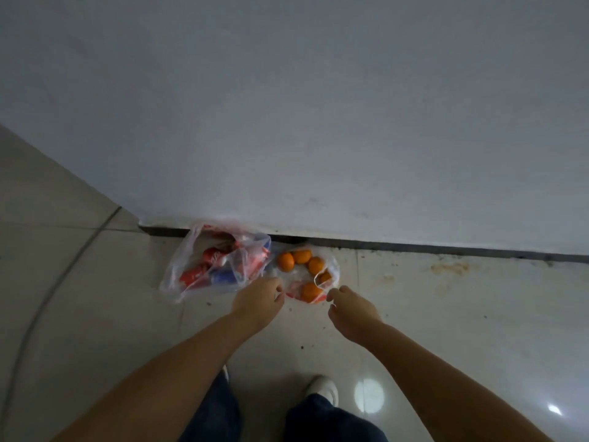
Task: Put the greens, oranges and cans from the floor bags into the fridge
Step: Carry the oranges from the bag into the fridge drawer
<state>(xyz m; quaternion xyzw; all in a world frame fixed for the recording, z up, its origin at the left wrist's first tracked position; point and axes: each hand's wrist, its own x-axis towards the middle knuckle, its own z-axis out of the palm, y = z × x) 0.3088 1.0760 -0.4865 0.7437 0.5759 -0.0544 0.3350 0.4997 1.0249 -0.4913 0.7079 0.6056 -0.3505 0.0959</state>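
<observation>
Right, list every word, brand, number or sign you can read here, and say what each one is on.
None can be read.
Red cans in the left bag: white lettering shows, too blurred to read.
Blue can: no legible print.
Bag of oranges: red print near its bottom edge, unreadable.
Wall and floor: no text or signs.

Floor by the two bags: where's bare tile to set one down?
Free: tile left of the can bag, toward the curved floor seam; tile right of the orange bag, below the stained strip. Crowded: both bags touch against the white panel, with left hand and right hand at their near edge.
</observation>
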